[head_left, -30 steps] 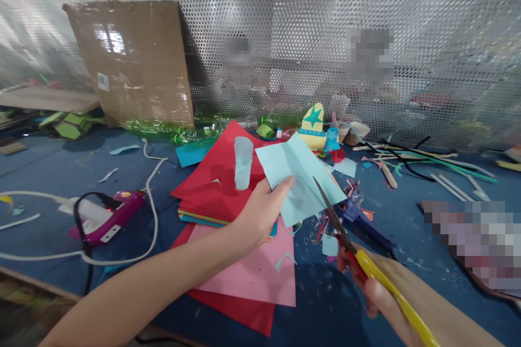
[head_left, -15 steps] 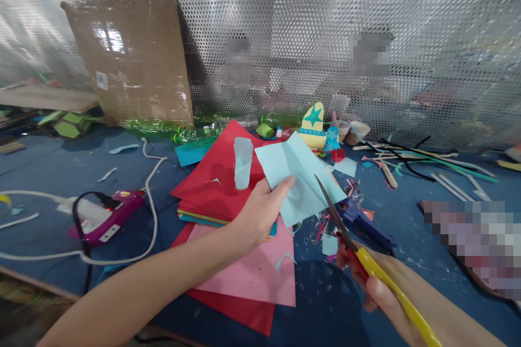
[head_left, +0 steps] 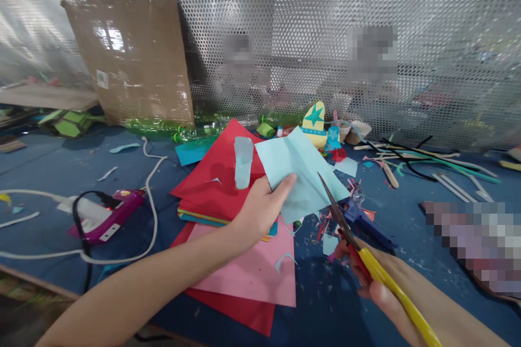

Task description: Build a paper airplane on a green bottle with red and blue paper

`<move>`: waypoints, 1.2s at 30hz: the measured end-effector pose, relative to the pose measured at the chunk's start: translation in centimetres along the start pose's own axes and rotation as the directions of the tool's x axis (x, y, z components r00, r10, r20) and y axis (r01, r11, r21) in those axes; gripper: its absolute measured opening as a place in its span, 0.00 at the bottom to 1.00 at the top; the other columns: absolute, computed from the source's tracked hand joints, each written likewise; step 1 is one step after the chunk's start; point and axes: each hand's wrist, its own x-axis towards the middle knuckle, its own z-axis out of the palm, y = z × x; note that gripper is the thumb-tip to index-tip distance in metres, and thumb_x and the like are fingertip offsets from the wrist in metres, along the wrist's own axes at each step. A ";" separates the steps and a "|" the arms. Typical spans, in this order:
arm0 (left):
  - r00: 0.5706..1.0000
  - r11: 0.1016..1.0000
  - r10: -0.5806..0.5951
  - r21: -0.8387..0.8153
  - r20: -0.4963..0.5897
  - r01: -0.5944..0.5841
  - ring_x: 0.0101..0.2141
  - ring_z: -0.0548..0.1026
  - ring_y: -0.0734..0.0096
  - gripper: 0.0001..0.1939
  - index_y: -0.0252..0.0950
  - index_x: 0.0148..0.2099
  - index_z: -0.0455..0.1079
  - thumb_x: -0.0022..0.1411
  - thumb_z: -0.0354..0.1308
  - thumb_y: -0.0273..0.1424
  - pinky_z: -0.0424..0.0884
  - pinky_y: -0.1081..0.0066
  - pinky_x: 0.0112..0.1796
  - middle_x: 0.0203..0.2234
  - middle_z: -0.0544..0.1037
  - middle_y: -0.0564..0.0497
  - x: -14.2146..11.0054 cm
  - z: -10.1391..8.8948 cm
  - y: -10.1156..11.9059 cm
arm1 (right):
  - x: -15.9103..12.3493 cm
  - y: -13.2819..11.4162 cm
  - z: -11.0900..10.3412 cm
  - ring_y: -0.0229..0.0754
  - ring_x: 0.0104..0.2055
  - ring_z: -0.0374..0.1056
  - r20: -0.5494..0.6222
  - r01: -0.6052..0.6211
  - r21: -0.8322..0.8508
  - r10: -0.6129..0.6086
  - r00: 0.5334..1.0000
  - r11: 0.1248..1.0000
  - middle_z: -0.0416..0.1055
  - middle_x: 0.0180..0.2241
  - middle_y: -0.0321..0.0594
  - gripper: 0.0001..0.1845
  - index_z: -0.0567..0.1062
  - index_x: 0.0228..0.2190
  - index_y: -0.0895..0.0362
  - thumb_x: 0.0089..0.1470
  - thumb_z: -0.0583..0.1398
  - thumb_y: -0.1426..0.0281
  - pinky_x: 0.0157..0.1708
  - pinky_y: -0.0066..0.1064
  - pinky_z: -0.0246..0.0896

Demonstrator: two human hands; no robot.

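Observation:
My left hand [head_left: 264,209] pinches a light blue sheet of paper [head_left: 297,157] between thumb and fingers, holding it above the stack. Yellow-and-red handled scissors [head_left: 337,214] are gripped in my right hand [head_left: 378,276]. One blade lies over the right part of the sheet, pointing up and left; whether the other is beneath I cannot tell. Below the sheet lies a stack of red paper [head_left: 220,168] with other colours under it, and a pale blue cut strip [head_left: 243,165] rests on top. Pink paper [head_left: 252,274] sticks out in front, over more red paper.
A blue glue gun [head_left: 370,225] lies among paper scraps beyond the scissors. A purple power strip [head_left: 118,219] with a looping white cable [head_left: 152,200] is at left. Cardboard [head_left: 134,59] leans on the perforated metal wall [head_left: 301,38]. Sticks and black strips [head_left: 419,160] lie at right.
The sheet has shifted slightly up and to the right at its top and right corners. The scissors have moved very slightly right. Both hands keep their hold.

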 end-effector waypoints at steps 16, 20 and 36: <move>0.991 0.984 0.131 0.125 -0.002 -0.130 0.45 0.76 0.66 0.12 0.41 0.45 0.76 0.61 0.56 0.36 0.73 0.76 0.41 0.42 0.80 0.50 -0.2 -0.3 0.2 | 0.5 -0.8 -0.2 0.49 0.38 0.74 -0.031 -0.005 0.005 0.005 1.000 1.000 0.75 0.37 0.42 0.19 0.69 0.46 0.48 0.61 0.48 0.54 0.38 0.37 0.73; 0.995 0.989 0.099 0.111 0.008 -0.099 0.44 0.77 0.66 0.12 0.40 0.45 0.76 0.62 0.56 0.35 0.73 0.76 0.40 0.42 0.80 0.50 -0.5 0.0 0.5 | 0.6 -1.0 -0.3 0.46 0.32 0.74 -0.022 0.009 0.015 -0.009 1.000 1.000 0.75 0.32 0.40 0.19 0.71 0.41 0.48 0.61 0.47 0.52 0.32 0.35 0.73; 0.998 0.995 0.060 0.084 -0.022 -0.058 0.44 0.77 0.65 0.11 0.40 0.44 0.76 0.60 0.58 0.34 0.73 0.76 0.39 0.41 0.81 0.50 -0.5 0.0 0.5 | 1.1 -1.0 0.0 0.42 0.24 0.69 -0.045 -0.014 0.021 0.015 0.999 1.000 0.71 0.25 0.38 0.30 0.71 0.33 0.52 0.58 0.41 0.45 0.24 0.30 0.69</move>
